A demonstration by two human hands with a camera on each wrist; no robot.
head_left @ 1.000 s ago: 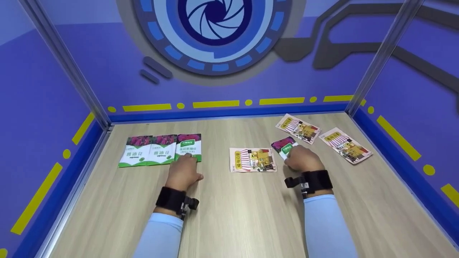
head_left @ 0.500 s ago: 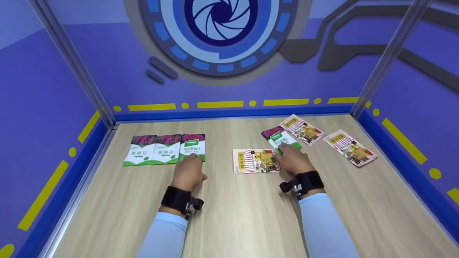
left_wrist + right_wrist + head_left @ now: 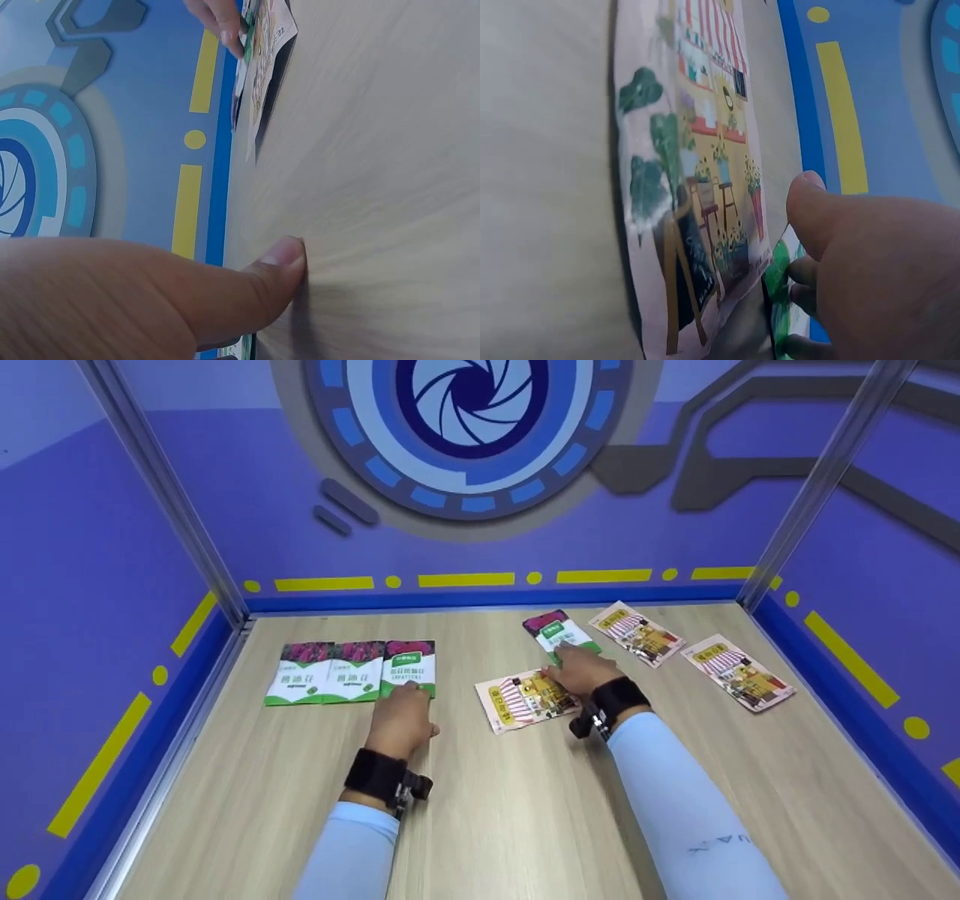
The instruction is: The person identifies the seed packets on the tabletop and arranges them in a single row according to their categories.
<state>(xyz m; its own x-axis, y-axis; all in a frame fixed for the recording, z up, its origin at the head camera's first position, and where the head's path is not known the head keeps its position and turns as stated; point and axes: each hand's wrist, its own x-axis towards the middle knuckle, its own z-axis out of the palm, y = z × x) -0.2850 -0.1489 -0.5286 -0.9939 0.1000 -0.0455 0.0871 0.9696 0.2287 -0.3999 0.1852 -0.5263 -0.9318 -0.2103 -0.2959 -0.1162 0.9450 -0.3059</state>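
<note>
In the head view, three green-and-white seed packets with pink flowers lie side by side at the left. My left hand (image 3: pixel 403 724) rests its fingertips on the lower edge of the rightmost packet (image 3: pixel 409 661); its thumb (image 3: pixel 251 296) extends over the table in the left wrist view. Fingertips of my right hand (image 3: pixel 585 670) press on another flower seed packet (image 3: pixel 556 630), lying tilted toward the back. Below that hand is a pink packet with a shop picture (image 3: pixel 517 701), turned slightly. The right wrist view shows this pink packet close up, beside my right thumb (image 3: pixel 817 210).
Two more pink shop-picture packets lie askew at the right, one near the back (image 3: pixel 637 634) and one farther right (image 3: pixel 739 673). Blue printed walls (image 3: pixel 465 555) enclose the wooden table (image 3: pixel 465 810) at the back and both sides.
My right hand has slid the flower seed packet leftward and back, past the pink packet. The middle pink packet has turned a little. My left hand stays on its packet; the head view has shifted slightly.
</note>
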